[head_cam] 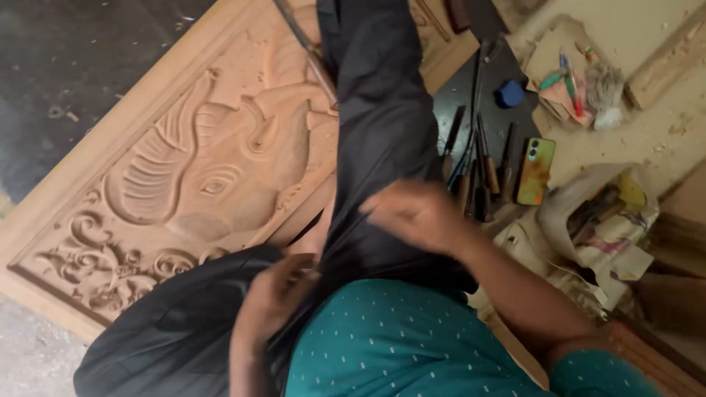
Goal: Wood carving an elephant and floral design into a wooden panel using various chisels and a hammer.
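Head camera, looking down: we see a person in a teal dotted shirt (412, 345) seated over a large carved wooden panel (184, 184), both hands busy with the black trousers (382, 132) that cover the legs. The left hand (276, 298) presses on the dark cloth at the near knee, fingers curled into it as if pinching a fold, though motion blur keeps us from saying how tightly. The right hand (415, 213) lies on the cloth of the stretched-out leg, fingers bent and close together, gripping or tugging the fabric; blurred as it is, we cannot tell whether anything else is in it.

One leg runs straight up the middle of the picture and lies across the panel, probably so that the person can sit right on the work and reach the relief. Carved there are an elephant's head with ribbed ear and eye, and scrollwork along the lower left border.

Just right of the leg a row of chisels (478, 165) lies on a dark mat (515, 117) within easy reach, with a phone (535, 170) beside them and a small blue cap (509, 93) above. Further right sit crumpled paper bags (603, 220), some pens (566, 81) and a brush (607, 92).

The leg hides the middle of the carving, the panel's top is cut off, and the bags' contents are unreadable.
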